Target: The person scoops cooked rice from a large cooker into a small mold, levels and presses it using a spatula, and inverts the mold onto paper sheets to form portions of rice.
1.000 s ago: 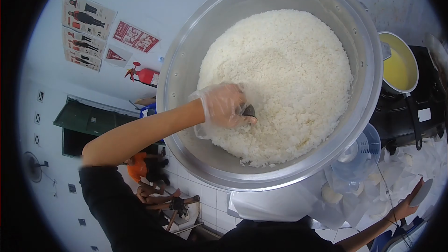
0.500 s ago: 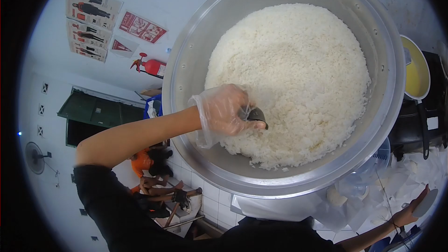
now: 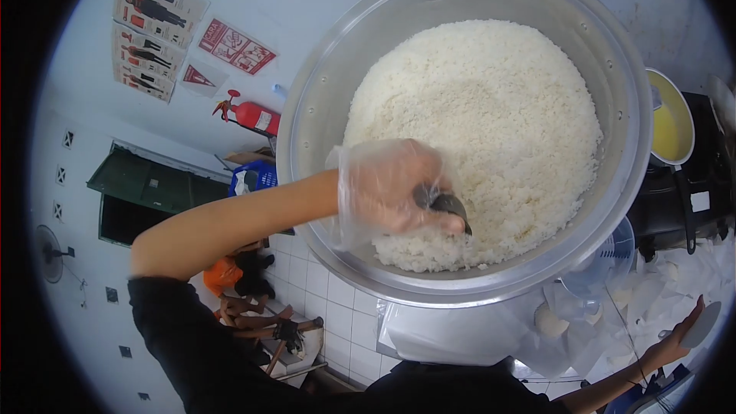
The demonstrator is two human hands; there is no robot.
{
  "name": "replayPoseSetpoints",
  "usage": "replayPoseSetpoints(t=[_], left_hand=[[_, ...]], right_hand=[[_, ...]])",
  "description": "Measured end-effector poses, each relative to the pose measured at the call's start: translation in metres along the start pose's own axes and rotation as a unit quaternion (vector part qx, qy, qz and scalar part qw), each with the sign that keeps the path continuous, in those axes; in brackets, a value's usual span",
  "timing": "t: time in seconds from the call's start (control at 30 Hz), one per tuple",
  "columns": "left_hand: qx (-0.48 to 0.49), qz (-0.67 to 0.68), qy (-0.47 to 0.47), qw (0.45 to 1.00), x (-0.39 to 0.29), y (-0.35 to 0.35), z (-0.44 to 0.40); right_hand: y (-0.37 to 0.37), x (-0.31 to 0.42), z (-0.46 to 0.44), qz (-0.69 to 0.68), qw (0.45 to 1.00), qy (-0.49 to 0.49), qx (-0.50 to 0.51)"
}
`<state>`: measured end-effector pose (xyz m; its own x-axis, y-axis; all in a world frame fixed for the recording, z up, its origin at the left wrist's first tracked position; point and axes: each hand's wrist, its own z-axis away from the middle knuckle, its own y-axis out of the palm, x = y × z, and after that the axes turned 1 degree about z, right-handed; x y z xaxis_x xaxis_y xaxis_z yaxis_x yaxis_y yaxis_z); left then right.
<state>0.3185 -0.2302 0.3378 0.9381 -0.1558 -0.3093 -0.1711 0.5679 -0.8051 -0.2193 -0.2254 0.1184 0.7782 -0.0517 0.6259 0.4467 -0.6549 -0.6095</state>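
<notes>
My left hand [image 3: 395,188], in a clear plastic glove, is closed around a small dark cup [image 3: 448,207] with a curved rim. It is low over the cooked white rice [image 3: 483,123] in a large round metal pot [image 3: 307,100]; the glove hides part of the cup. Beneath the hand, the rice surface is broken and loose. Far to the lower right, my right hand [image 3: 671,345] grips a flat, pale grey, rounded piece [image 3: 701,325]. What that piece is, I cannot tell.
White paper sheets [image 3: 452,337] and rounded rice portions [image 3: 550,320] lie below the pot. A clear plastic basket [image 3: 609,257] and a pan with yellow contents [image 3: 673,126] are at the right. A fire extinguisher [image 3: 257,117] hangs on the wall. People [image 3: 230,276] sit at lower left.
My left hand has moved right with the dark cup, further over the rice. The pot sits slightly lower in view as the camera shifted. My right hand keeps hold of the grey piece.
</notes>
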Motion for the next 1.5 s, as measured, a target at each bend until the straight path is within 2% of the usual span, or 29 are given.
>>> replayPoseSetpoints(t=[0.07, 0.13, 0.2, 0.23, 0.33, 0.4, 0.47, 0.53, 0.6, 0.63, 0.7, 0.73, 0.8, 0.93, 1.03, 1.13, 1.3, 1.4, 1.5], left_hand=[[-0.001, 0.035, -0.033, 0.999, 0.01, -0.005, 0.002], [-0.031, 0.114, -0.09, 0.989, 0.017, -0.011, 0.007], [-0.052, 0.135, -0.118, 0.982, 0.012, -0.028, 0.016], [-0.064, 0.144, -0.132, 0.979, 0.008, -0.035, 0.022], [-0.133, 0.156, -0.102, 0.973, 0.007, -0.042, 0.038], [-0.167, 0.18, -0.097, 0.964, 0.006, -0.042, 0.044], [-0.196, 0.221, -0.07, 0.953, 0.011, -0.038, 0.047], [-0.227, 0.268, -0.013, 0.936, 0.019, -0.031, 0.045], [-0.284, 0.236, -0.021, 0.929, 0.035, -0.021, 0.039], [-0.314, 0.219, -0.026, 0.923, 0.031, -0.023, 0.041], [-0.334, 0.193, 0.04, 0.922, 0.005, -0.03, 0.053], [-0.342, 0.182, 0.069, 0.919, -0.007, -0.033, 0.06], [-0.337, 0.119, 0.071, 0.931, -0.01, -0.04, 0.068], [-0.349, 0.0, 0.067, 0.935, -0.015, -0.036, 0.069], [-0.371, 0.046, 0.08, 0.924, -0.013, -0.035, 0.067], [-0.375, 0.048, 0.05, 0.924, -0.018, -0.038, 0.068], [-0.42, -0.01, 0.026, 0.907, -0.023, -0.04, 0.065], [-0.449, -0.016, 0.005, 0.894, -0.023, -0.038, 0.06], [-0.504, -0.07, 0.015, 0.861, -0.027, -0.043, 0.062]], right_hand=[[-0.008, -0.009, -0.006, -0.002, 1.0, -0.025, 0.017], [-0.015, 0.006, -0.018, -0.099, 0.99, 0.036, 0.096], [-0.02, 0.037, -0.034, -0.206, 0.963, -0.003, 0.175], [-0.027, 0.08, -0.038, -0.261, 0.938, -0.073, 0.215], [-0.034, 0.159, -0.057, -0.288, 0.891, -0.212, 0.28], [-0.023, 0.213, -0.051, -0.394, 0.848, -0.179, 0.306], [-0.012, 0.281, -0.051, -0.431, 0.778, -0.246, 0.384], [-0.007, 0.34, -0.05, -0.361, 0.765, -0.345, 0.407], [0.021, 0.373, -0.042, -0.401, 0.72, -0.333, 0.458], [0.025, 0.385, -0.04, -0.388, 0.72, -0.339, 0.465], [0.029, 0.403, -0.037, -0.36, 0.717, -0.351, 0.483], [0.032, 0.409, -0.033, -0.362, 0.723, -0.356, 0.469], [0.034, 0.417, -0.025, -0.364, 0.733, -0.363, 0.446], [0.024, 0.433, -0.019, -0.339, 0.733, -0.357, 0.47], [0.028, 0.435, -0.014, -0.347, 0.755, -0.362, 0.423], [0.031, 0.437, -0.009, -0.364, 0.767, -0.385, 0.362], [0.034, 0.442, -0.004, -0.381, 0.772, -0.415, 0.295], [0.041, 0.448, -0.003, -0.342, 0.794, -0.415, 0.283], [0.044, 0.451, -0.015, -0.38, 0.756, -0.479, 0.233]])
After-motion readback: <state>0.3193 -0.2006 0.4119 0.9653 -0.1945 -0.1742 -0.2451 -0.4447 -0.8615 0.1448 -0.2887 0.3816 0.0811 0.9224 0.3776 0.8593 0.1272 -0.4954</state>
